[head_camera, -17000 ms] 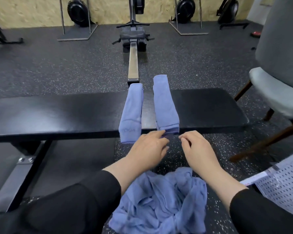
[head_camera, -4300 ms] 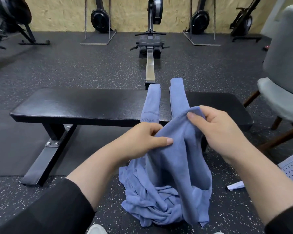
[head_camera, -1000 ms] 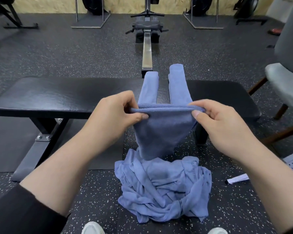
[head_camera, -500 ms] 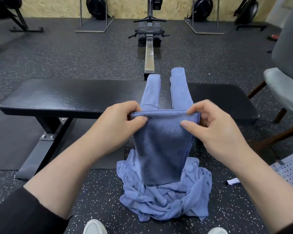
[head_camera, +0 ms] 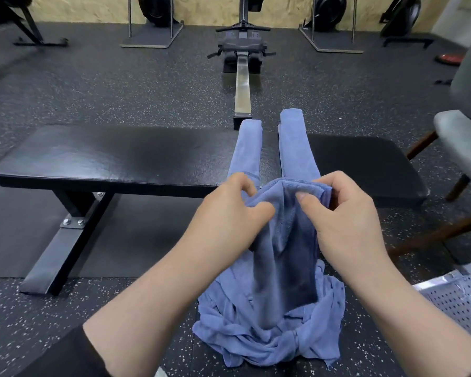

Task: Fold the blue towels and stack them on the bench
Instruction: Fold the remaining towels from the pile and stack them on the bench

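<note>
A blue towel (head_camera: 286,248) hangs in the air in front of the black bench (head_camera: 120,156), doubled lengthwise. My left hand (head_camera: 229,213) pinches its top edge on the left and my right hand (head_camera: 346,213) pinches it on the right, the two hands close together. Two folded blue towels lie side by side across the bench: the left one (head_camera: 248,148) and the right one (head_camera: 295,142). A crumpled heap of blue towels (head_camera: 269,336) lies on the floor under the hanging one.
A grey upholstered chair (head_camera: 462,140) with wooden legs stands at the right. A white perforated basket (head_camera: 462,300) sits at the lower right. A rowing machine (head_camera: 242,58) runs away behind the bench, with more gym gear along the back wall.
My hands have come closer together, bringing the held towel's top corners toward each other so it hangs narrower. The view has shifted slightly.
</note>
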